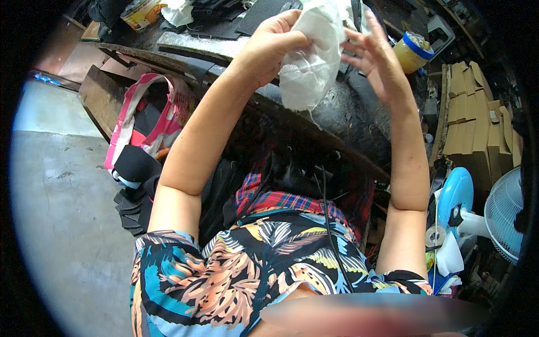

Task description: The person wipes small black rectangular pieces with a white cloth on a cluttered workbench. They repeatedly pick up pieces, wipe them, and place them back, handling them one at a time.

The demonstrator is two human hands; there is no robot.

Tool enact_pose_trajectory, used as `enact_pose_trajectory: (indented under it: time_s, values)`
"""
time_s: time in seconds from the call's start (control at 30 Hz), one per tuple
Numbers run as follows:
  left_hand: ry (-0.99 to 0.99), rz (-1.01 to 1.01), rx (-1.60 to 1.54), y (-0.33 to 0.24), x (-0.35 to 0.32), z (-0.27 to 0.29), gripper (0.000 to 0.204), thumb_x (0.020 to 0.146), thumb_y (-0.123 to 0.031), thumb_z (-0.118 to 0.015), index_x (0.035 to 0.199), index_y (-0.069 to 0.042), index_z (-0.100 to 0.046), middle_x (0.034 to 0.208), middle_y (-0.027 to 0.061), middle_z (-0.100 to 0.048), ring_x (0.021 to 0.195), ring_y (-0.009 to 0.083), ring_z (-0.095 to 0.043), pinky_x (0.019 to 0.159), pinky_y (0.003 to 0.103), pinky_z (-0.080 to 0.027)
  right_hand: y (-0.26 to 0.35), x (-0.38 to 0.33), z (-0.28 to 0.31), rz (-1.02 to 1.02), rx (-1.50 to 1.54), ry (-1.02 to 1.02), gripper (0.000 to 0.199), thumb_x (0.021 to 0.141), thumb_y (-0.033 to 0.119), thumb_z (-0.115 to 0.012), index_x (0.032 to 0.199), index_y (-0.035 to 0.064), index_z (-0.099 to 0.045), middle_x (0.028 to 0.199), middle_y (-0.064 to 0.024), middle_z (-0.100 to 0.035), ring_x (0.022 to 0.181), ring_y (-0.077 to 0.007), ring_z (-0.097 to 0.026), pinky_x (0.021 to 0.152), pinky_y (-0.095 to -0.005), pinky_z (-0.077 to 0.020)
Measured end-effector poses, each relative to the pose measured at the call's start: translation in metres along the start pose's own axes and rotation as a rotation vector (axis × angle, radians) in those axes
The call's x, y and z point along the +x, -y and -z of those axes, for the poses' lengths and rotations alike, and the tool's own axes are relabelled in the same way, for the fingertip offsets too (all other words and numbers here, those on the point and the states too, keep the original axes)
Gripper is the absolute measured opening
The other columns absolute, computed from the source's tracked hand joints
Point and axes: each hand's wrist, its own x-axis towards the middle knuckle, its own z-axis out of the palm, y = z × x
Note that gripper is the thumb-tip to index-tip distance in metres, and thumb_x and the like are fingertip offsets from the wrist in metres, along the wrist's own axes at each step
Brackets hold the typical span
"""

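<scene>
A thin white piece of cloth point(312, 70), rounded at its lower end with a loose thread hanging from it, is raised over the dark worktable point(359, 121). My left hand point(275, 42) pinches it along its left side, between thumb and fingers. To the right of the cloth, my right hand point(375, 62) has its fingers spread. Those fingertips come close to the cloth's right edge; whether they touch it I cannot tell. More white material shows behind the right fingers, partly hidden.
Dark fabric pieces point(213, 19) lie along the table's far side. A yellow jar point(410, 55) with a blue lid stands beyond my right hand. Cardboard boxes point(466, 123) and a fan point(504, 208) are at right. At left hangs a pink-edged bag point(120, 132) near black pieces point(135, 165).
</scene>
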Motion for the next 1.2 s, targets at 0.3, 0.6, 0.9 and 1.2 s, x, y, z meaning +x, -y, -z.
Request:
enact_pose_trajectory:
  time_s: [0.3, 0.6, 0.9, 1.2]
  values:
    - [-0.166, -0.018, 0.06, -0.004, -0.011, 0.022, 0.019, 0.093, -0.011, -0.067, 0.109, -0.001, -0.065, 0.096, 0.0051, -0.069, 0.083, 0.0108, -0.066, 0.075, 0.026, -0.056, -0.008, -0.003, 0.002, -0.098, -0.014, -0.054, 0.063, 0.085, 0.02, -0.077, 0.142, 0.0102, -0.051, 0.109, -0.0024, -0.068, 0.089, -0.0034, -0.063, 0.068, -0.0167, -0.0496]
    - [-0.378, -0.055, 0.291, -0.006, -0.034, 0.057, 0.034, 0.09, -0.013, -0.072, 0.118, 0.0, -0.058, 0.099, 0.0087, -0.068, 0.083, 0.01, -0.066, 0.07, 0.023, -0.055, -0.025, 0.006, 0.035, -0.074, -0.278, -0.098, 0.051, 0.087, 0.023, -0.077, 0.134, 0.0128, -0.061, 0.075, 0.0097, -0.055, 0.063, -0.0001, -0.041, 0.056, -0.0169, -0.0277]
    - [-0.06, -0.608, 1.612, 0.0, -0.029, 0.016, 0.041, 0.088, -0.023, -0.071, 0.125, -0.009, -0.061, 0.126, 0.014, -0.06, 0.116, 0.0332, -0.058, 0.101, 0.042, -0.047, -0.045, 0.009, 0.027, 0.1, -0.517, -0.102, 0.05, 0.089, 0.013, -0.072, 0.137, 0.0129, -0.058, 0.069, 0.0061, -0.052, 0.062, -0.0045, -0.047, 0.056, -0.0202, -0.0365]
    - [0.293, -0.374, 1.728, 0.006, -0.06, -0.004, 0.04, 0.089, -0.039, -0.067, 0.119, -0.013, -0.066, 0.124, 0.0083, -0.063, 0.116, 0.0289, -0.056, 0.097, 0.041, -0.046, -0.039, 0.008, 0.04, 0.02, -0.586, -0.1, 0.053, 0.089, 0.012, -0.072, 0.14, 0.014, -0.056, 0.069, 0.0073, -0.048, 0.062, -0.003, -0.042, 0.055, -0.0203, -0.0338]
